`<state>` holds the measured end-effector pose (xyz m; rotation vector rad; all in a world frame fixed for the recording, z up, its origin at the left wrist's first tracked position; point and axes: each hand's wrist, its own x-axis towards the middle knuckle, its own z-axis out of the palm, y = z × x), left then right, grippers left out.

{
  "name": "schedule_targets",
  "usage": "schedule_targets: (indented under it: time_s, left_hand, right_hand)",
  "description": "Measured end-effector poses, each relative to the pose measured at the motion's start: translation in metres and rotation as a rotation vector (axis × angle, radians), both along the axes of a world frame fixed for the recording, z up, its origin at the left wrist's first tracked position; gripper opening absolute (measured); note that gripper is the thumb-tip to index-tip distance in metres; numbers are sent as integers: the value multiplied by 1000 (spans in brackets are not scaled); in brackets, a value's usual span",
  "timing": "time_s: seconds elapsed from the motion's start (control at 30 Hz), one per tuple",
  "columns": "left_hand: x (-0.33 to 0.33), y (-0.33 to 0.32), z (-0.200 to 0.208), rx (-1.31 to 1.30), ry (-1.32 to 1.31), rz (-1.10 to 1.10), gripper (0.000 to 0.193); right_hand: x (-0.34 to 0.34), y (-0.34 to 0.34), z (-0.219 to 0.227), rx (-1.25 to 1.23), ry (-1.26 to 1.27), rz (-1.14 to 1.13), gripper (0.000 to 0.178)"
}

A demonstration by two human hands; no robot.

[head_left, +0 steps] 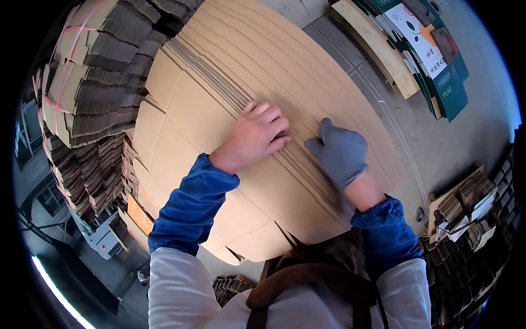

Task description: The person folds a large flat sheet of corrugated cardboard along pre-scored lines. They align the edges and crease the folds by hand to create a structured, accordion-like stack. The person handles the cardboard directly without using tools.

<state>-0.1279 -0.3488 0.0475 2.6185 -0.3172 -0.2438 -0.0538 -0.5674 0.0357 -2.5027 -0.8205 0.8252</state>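
Our bare L hand (257, 131) curls on the cardboard sheets (274, 82) in front of us, gloved R hand (341, 153) alongside, prob. to steady 'em, tho we can't tell if either grips.

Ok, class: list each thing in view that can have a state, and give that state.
Cardboard sheets: flat, overlapping in steps.
Left hand: bare, curled on the sheets.
Right hand: gloved, on the sheets.
Cardboard bundles: stacked, tied with pink strapping.
Green printed cartons: flattened, stacked.

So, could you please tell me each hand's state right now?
Left hand: curled on the cardboard sheets; grip unclear.
Right hand: gloved, partly curled against them; grip unclear.
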Motion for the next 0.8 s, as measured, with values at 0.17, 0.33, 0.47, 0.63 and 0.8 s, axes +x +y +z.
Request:
schedule_targets:
  time_s: [0.17,0.33,0.47,0.63,0.8]
  left_hand:
    - [-3,4,-1,-3,0,-2,22]
    - [-12,8,-3,9,-11,-5,22]
    - [-13,4,-5,-18,-20,4,23]
    - [-7,5,5,-22,-3,-33,24]
    - [-5,5,13,-24,47,-52,23]
  right_hand:
    - [-2,1,-5,-24,-17,7,38]
    - [-5,0,-6,-19,-26,2,38]
    - [-7,-8,-10,50,-43,-11,35]
    - [-30,-5,3,129,-23,-40,34]
    - [-39,-4,-7,101,-40,-53,34]
